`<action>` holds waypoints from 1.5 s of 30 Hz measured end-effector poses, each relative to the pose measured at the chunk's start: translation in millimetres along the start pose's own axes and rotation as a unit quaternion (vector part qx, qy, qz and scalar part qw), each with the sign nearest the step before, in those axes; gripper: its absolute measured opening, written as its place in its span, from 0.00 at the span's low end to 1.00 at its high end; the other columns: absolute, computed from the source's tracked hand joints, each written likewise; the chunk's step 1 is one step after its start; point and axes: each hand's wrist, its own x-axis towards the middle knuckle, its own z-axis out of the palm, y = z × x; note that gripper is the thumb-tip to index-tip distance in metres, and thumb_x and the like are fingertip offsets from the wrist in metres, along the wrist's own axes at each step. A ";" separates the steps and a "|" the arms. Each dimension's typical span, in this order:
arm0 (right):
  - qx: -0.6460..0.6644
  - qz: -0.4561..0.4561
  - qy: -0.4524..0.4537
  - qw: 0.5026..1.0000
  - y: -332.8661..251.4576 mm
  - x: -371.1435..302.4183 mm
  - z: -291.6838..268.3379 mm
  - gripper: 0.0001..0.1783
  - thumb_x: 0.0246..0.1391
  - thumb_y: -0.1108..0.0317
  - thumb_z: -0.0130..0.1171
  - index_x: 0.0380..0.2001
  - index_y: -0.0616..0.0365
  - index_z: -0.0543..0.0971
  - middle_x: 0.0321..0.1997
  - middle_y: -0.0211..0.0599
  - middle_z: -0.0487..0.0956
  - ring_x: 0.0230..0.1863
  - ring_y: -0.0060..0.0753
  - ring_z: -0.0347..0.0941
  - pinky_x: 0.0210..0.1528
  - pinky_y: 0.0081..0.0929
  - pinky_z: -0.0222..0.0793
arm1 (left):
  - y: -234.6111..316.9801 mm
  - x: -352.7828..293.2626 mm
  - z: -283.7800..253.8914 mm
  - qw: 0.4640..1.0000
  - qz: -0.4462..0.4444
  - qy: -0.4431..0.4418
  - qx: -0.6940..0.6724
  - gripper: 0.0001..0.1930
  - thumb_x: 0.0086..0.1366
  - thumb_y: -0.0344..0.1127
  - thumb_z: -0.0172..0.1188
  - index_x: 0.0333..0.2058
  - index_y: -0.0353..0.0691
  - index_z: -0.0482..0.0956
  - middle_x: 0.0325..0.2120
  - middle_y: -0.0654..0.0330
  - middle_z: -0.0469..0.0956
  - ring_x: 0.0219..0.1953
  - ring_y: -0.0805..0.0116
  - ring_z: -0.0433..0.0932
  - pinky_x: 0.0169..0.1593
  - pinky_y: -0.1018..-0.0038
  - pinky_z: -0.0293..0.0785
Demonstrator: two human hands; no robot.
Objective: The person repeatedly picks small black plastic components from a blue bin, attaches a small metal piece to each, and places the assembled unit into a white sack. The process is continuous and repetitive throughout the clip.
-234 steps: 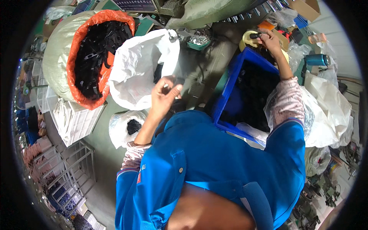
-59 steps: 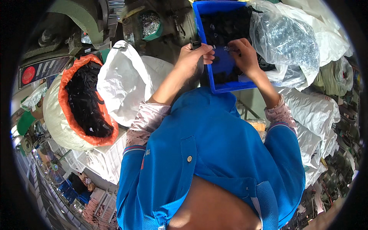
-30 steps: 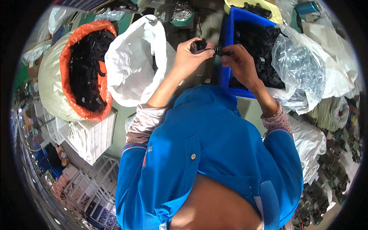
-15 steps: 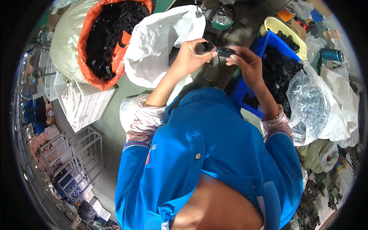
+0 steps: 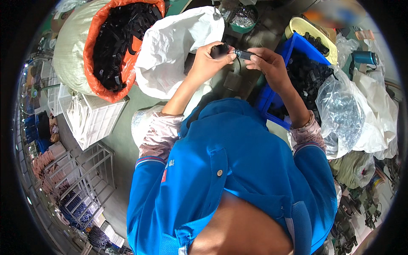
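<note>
In the head view, a grey-green floor is running down the left, where a white slatted crate is standing near a pale metal rack. Above the crate a pale woven sack is bulging, its orange lining folding outward around a heap of black parts. A white bag is gaping right beside it. Farther up, a green tray is holding shiny metal bits. On the right a blue bin is carrying more black parts, with a yellow basin sitting just beyond it and a clear plastic bag lying against its side.

Between the white bag and the blue bin, the left hand is curling its fingers around a dark rounded piece, whose outline is blurring. The right hand is pinching a black, straight-sided piece between thumb and fingers. Its smooth face is catching light, and a small shiny metal part is showing between the two pieces; whether they are joining, one cannot tell.
</note>
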 end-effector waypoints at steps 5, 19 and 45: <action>-0.066 -0.029 0.029 0.997 -4.5 -3.1 2.3 0.18 0.60 0.67 0.58 0.51 0.67 0.76 0.41 0.45 0.81 0.42 0.33 0.80 0.46 0.26 0.75 | -4.3 1.5 2.4 0.999 -0.027 -0.013 -0.015 0.07 0.59 0.27 0.66 0.30 0.29 0.78 0.27 0.60 0.81 0.28 0.76 0.81 0.33 0.81 0.78; 0.131 0.088 0.028 0.987 3.9 6.1 -14.9 0.19 0.62 0.66 0.56 0.52 0.67 0.75 0.42 0.43 0.79 0.42 0.31 0.77 0.47 0.26 0.74 | -19.5 -7.8 -20.3 0.858 -0.231 -0.079 -0.453 0.14 0.69 0.37 0.53 0.46 0.32 0.71 0.29 0.55 0.75 0.28 0.64 0.77 0.36 0.64 0.84; 0.020 0.012 0.008 1.000 -13.8 17.2 -19.1 0.16 0.57 0.66 0.62 0.44 0.66 0.79 0.36 0.37 0.80 0.37 0.25 0.76 0.42 0.23 0.72 | -8.7 -22.7 -0.7 0.932 -0.215 -0.186 -0.223 0.20 0.64 0.31 0.60 0.55 0.41 0.72 0.51 0.58 0.77 0.42 0.67 0.82 0.29 0.79 0.78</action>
